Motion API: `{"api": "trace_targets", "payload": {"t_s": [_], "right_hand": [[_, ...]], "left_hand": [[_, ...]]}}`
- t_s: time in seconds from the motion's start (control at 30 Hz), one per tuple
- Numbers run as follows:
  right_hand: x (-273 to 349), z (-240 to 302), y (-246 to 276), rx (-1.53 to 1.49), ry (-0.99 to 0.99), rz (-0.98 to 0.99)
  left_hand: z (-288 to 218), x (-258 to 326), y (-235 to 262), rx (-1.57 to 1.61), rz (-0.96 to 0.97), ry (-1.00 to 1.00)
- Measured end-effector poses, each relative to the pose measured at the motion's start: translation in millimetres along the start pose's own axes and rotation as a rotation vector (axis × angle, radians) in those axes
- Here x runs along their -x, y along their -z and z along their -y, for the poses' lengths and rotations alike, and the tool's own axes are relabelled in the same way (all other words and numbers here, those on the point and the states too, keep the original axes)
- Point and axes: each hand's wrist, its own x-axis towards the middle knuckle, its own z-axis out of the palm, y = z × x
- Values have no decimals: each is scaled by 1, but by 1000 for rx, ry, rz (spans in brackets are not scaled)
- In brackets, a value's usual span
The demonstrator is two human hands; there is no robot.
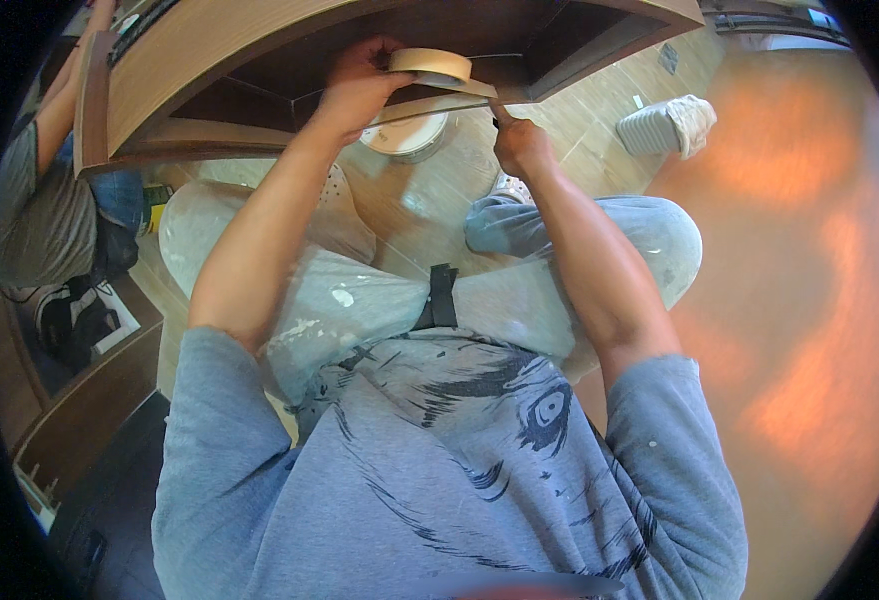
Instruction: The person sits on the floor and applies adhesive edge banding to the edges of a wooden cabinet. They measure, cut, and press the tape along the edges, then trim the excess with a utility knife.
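Observation:
My left hand (354, 88) grips a roll of masking tape (429, 63), pale yellow, in front of the dark open inside of a wooden cabinet (259, 62). From the roll a strip of tape (459, 88) runs right along the cabinet's lower edge. My right hand (522, 145) is at the strip's right end, index finger stretched up against it and the other fingers curled. A small dark thing shows by those curled fingers; I cannot make out what it is. Below the strip stands a round bucket (409, 137) with a pale top, partly hidden by the cabinet edge.
A ribbed white container (664, 127) with a cloth over it stands on the tiled floor at right. Beside it spreads a brown sheet (759, 330). Another person (49, 210) is close on the left, near a wooden drawer or box (94, 400) holding dark items.

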Motion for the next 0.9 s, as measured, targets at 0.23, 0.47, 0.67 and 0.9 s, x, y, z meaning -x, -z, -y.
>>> {"api": "trace_targets", "payload": {"t_s": [0.23,0.47,0.67,0.9], "right_hand": [[10,-6,12,-51,-70,-14],[18,-13,14,-35,-113,-35],[18,-19,14,-40,-126,-73],[15,-27,10,-63,-100,-96]], "left_hand": [[-5,-8,-25,95,97,102],[10,-15,-42,252,207,74],[27,-20,-56,247,172,63],[32,-24,-63,205,147,94]]}}
